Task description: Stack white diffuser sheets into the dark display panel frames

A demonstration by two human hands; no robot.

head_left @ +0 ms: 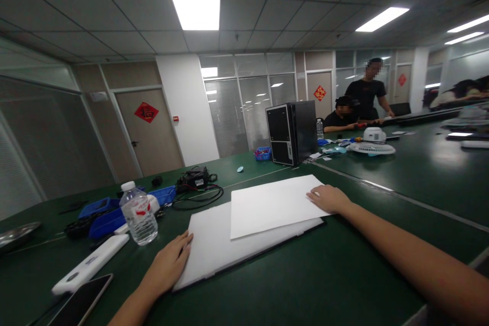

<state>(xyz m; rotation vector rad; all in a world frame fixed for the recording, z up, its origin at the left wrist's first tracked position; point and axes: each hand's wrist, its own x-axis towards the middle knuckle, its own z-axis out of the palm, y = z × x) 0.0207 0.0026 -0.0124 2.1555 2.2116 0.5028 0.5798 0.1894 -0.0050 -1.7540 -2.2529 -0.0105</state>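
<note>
A flat white panel [214, 252] with a thin dark edge lies at a slant on the green table. Over its upper right part lies a loose white sheet [267, 209], turned a little and reaching past the panel's right end. My right hand [328, 199] has its fingers bent over the sheet's right edge, gripping it there. At the panel's left edge is my left hand [168, 262], its fingers close together and holding against that side. The underside of the panel and part of my left fingertips are hidden.
Left of the panel stand a water bottle [139, 214], a white device [91, 264], a phone [82, 301] and blue trays [109, 219]. Behind are a black adapter with cables [196, 178] and a computer tower [292, 132]. Two people [364, 91] work at the far right, near a white fan-like device [372, 147].
</note>
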